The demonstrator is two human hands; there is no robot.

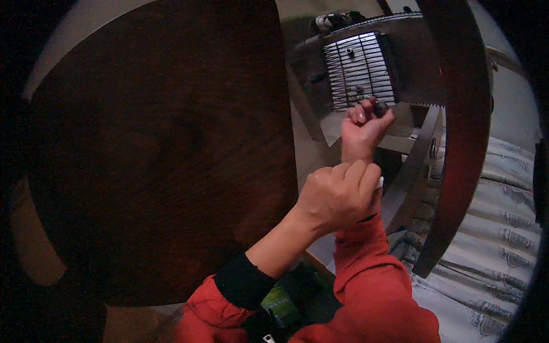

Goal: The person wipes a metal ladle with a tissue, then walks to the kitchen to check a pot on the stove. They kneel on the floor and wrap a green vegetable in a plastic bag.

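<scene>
My right hand (pixel 364 128) is raised palm up with its fingers curled. A small dark rounded object (pixel 380 108) shows between its fingers and thumb; its kind cannot be told. My left hand (pixel 339 193) is closed over the right forearm near the edge of the red sleeve (pixel 364 244). A small white bit (pixel 380 182) peeks out beside the left knuckles. Whether the left fingers grip the cuff or only the wrist is hidden. Beyond the right hand lies a dark wire rack (pixel 360 70) over a bright surface.
A large dark wooden tabletop (pixel 163 150) fills the left side. A curved dark wooden piece (pixel 465 128) runs down the right, with patterned pale fabric (pixel 502 240) beyond it. Under the arms shows a green printed item (pixel 279 302). A black-and-white object (pixel 334 21) lies behind the rack.
</scene>
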